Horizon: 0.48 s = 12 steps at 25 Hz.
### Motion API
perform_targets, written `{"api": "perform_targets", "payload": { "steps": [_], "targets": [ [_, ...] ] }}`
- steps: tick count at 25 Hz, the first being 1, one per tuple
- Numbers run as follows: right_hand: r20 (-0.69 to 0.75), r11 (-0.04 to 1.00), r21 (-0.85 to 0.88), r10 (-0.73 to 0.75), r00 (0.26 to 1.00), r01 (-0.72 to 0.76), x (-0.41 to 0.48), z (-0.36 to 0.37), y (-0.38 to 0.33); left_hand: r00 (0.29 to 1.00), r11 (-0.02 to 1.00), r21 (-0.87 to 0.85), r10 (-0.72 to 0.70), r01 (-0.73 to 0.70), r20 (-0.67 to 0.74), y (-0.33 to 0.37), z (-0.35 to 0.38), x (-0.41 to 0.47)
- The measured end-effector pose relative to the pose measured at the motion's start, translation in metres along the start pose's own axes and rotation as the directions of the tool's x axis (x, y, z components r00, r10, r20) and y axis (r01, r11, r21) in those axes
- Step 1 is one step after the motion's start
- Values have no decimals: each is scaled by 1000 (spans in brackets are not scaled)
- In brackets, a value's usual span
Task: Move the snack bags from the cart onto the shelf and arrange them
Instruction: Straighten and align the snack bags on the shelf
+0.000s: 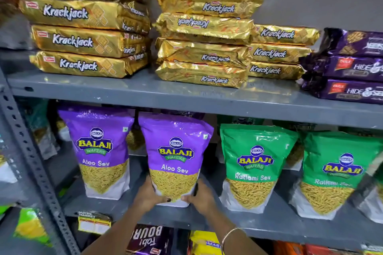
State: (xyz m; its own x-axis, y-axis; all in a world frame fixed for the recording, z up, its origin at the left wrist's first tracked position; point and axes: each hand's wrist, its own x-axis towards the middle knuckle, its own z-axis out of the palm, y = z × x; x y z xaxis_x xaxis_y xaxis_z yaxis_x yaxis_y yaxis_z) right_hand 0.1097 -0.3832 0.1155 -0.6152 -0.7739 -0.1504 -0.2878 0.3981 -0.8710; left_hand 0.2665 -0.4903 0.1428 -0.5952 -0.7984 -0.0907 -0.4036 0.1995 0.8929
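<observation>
A purple Aloo Sev bag (175, 151) stands upright on the middle grey shelf (170, 216). My left hand (147, 194) grips its lower left corner and my right hand (200, 198) grips its lower right corner. A second purple Aloo Sev bag (99, 149) stands just to its left. Two green Ratlami Sev bags (255, 163) (337, 172) stand to the right. More bags are partly hidden behind this front row. The cart is out of view.
The upper shelf (145, 91) holds stacks of gold Krackjack packs (87, 35) (205, 35) and purple Hide & Seek packs (352, 68). A perforated grey upright (27, 151) frames the left side. Below are more packets (149, 240).
</observation>
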Motion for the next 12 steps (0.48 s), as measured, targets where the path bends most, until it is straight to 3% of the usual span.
{"api": "perform_targets", "payload": {
  "steps": [12],
  "targets": [
    [-60,994,96,-48,997,53,-16,8,-17,999,997,71,-23,25,-30,-2,-14,-1]
  ]
}}
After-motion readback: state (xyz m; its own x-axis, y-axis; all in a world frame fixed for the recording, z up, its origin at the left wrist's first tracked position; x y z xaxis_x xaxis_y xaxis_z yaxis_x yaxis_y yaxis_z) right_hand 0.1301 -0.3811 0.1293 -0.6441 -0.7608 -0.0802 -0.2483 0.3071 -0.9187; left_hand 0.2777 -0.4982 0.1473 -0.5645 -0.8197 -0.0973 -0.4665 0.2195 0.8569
